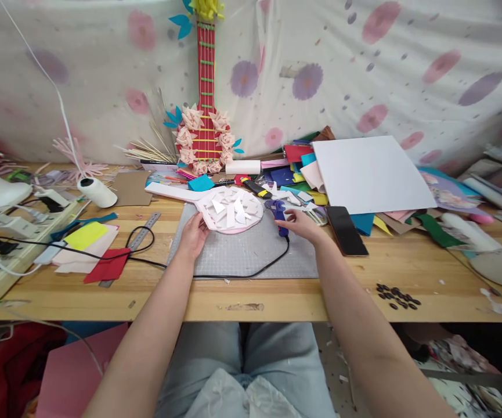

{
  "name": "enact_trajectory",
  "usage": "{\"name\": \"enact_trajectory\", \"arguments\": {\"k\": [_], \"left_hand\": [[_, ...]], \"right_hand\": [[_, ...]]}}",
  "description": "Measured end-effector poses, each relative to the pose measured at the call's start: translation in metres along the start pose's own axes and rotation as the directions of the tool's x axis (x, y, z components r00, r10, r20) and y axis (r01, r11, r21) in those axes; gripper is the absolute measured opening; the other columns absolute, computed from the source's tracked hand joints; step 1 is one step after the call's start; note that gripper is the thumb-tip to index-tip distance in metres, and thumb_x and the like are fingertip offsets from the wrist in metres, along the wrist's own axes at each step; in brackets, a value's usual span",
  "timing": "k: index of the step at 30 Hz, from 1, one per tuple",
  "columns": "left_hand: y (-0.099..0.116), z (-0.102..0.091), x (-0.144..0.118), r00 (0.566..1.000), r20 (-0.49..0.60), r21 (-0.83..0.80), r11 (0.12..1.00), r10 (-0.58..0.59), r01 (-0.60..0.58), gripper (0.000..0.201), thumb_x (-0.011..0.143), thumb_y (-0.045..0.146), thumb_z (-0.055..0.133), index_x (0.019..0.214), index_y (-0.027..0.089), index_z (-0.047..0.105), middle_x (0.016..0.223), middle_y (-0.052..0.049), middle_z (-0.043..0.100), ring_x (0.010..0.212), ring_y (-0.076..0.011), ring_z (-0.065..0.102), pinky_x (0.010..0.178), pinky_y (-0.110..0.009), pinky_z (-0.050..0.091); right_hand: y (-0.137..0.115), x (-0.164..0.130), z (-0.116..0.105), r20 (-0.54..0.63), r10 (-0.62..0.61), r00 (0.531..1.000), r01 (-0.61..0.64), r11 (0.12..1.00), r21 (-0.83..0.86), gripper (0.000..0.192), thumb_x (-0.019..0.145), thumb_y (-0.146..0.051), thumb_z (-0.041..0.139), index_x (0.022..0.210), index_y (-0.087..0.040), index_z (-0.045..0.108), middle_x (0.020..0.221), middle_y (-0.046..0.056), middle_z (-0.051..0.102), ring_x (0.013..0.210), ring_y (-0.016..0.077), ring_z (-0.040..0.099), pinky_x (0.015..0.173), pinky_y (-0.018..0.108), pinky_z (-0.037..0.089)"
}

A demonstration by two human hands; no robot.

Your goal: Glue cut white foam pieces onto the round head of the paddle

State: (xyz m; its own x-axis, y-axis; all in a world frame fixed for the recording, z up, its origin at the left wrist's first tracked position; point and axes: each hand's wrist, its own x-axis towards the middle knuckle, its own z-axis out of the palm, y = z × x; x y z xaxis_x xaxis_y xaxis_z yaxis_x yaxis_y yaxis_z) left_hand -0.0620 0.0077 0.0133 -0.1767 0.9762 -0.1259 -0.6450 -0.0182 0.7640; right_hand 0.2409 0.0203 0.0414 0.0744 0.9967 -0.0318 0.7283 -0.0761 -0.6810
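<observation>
Left hand (194, 235) steadies craft (228, 212) — right hand (300, 223) grips glue gun (279, 216).

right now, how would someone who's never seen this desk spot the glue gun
Start at the grey cutting mat in the middle of the wooden table. At its far right corner, the right hand touches a small blue glue gun beside the pink guitar-shaped cutout. It is the only tool trailing a black cord across the mat.

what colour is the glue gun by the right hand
Blue: the corded blue plastic glue gun lies on the grey cutting mat, seen in the head view.
</observation>
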Motion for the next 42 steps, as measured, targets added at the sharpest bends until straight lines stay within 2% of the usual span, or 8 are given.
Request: {"name": "enact_trajectory", "arguments": {"k": [3,7,10,14,17,19,23,42], "left_hand": [[0.0,-0.001,0.0,1.0,0.004,0.009,1.0,-0.012,0.012,0.017,0.071,0.026,0.068,0.085,0.017,0.066,0.079,-0.002,0.068,0.074,-0.0116,0.062,0.071,-0.023,0.048],[0.0,-0.002,0.001,1.0,0.007,0.003,1.0,-0.019,0.019,0.013,0.072,0.023,0.067,0.084,0.016,0.067,0.079,-0.002,0.068,0.073,-0.0111,0.061,0.072,-0.023,0.047],[0.0,-0.002,0.002,0.999,0.017,0.003,0.999,-0.041,0.041,0.01,0.073,0.022,0.068,0.082,0.016,0.068,0.077,-0.002,0.069,0.071,-0.0105,0.061,0.071,-0.023,0.047],[0.0,-0.003,0.002,0.997,0.044,0.022,0.997,-0.069,0.068,0.01,0.074,0.02,0.068,0.083,0.015,0.069,0.078,-0.003,0.07,0.074,-0.0123,0.063,0.075,-0.025,0.048],[0.0,-0.003,0.001,0.996,0.039,0.016,0.997,-0.081,0.081,0.006,0.075,0.017,0.066,0.081,0.015,0.069,0.079,-0.004,0.071,0.075,-0.0126,0.064,0.076,-0.026,0.049],[0.001,-0.003,0.0,0.996,0.04,0.008,0.997,-0.082,0.082,0.006,0.077,0.016,0.065,0.08,0.015,0.069,0.079,-0.004,0.071,0.074,-0.0125,0.064,0.076,-0.026,0.049],[-0.001,-0.004,0.002,0.996,0.048,0.001,0.998,-0.07,0.07,0.006,0.077,0.016,0.065,0.08,0.015,0.07,0.078,-0.004,0.071,0.076,-0.0131,0.064,0.077,-0.026,0.049],[-0.005,-0.004,0.001,0.996,0.091,0.103,0.995,-0.02,0.011,0.015,0.07,0.025,0.074,0.081,0.016,0.07,0.081,-0.004,0.072,0.083,-0.016,0.064,0.078,-0.027,0.048]], "right_hand": [[-0.005,0.012,0.026,0.0,-0.018,1.0,0.018,0.998,0.066,0.037,0.065,-0.047,0.07,0.083,-0.015,0.062,0.077,0.007,0.064,0.072,0.0203,0.059,0.063,0.03,0.045],[-0.01,0.021,0.04,-0.248,0.178,0.952,-0.108,0.956,0.273,0.031,0.069,-0.046,0.063,0.08,-0.017,0.062,0.071,0.006,0.062,0.071,0.0223,0.06,0.063,0.033,0.046],[-0.021,0.018,0.035,-0.328,0.182,0.927,0.028,0.838,0.545,0.035,0.069,-0.046,0.062,0.089,-0.017,0.061,0.076,0.004,0.063,0.067,0.0166,0.059,0.06,0.028,0.046],[-0.044,0.002,0.032,-0.069,-0.096,0.993,0.117,0.719,0.685,0.039,0.064,-0.052,0.069,0.08,-0.017,0.062,0.068,0.003,0.061,0.055,0.0101,0.05,0.051,0.023,0.04],[-0.054,-0.009,0.047,0.186,-0.248,0.951,0.058,0.731,0.679,0.041,0.064,-0.056,0.069,0.074,-0.016,0.063,0.064,0.003,0.06,0.05,0.0086,0.045,0.045,0.023,0.035],[-0.054,-0.014,0.062,0.25,-0.278,0.928,0.039,0.737,0.675,0.042,0.065,-0.058,0.068,0.069,-0.016,0.062,0.059,0.001,0.057,0.048,0.0079,0.043,0.045,0.023,0.035],[-0.05,-0.019,0.08,0.287,-0.299,0.91,0.038,0.749,0.662,0.045,0.065,-0.06,0.066,0.065,-0.016,0.059,0.058,0.0,0.056,0.046,0.0074,0.042,0.046,0.024,0.034],[-0.053,-0.026,0.081,0.29,-0.26,0.921,0.031,0.791,0.612,0.045,0.06,-0.061,0.07,0.065,-0.019,0.054,0.056,-0.001,0.054,0.045,0.0078,0.041,0.043,0.024,0.034]]}}
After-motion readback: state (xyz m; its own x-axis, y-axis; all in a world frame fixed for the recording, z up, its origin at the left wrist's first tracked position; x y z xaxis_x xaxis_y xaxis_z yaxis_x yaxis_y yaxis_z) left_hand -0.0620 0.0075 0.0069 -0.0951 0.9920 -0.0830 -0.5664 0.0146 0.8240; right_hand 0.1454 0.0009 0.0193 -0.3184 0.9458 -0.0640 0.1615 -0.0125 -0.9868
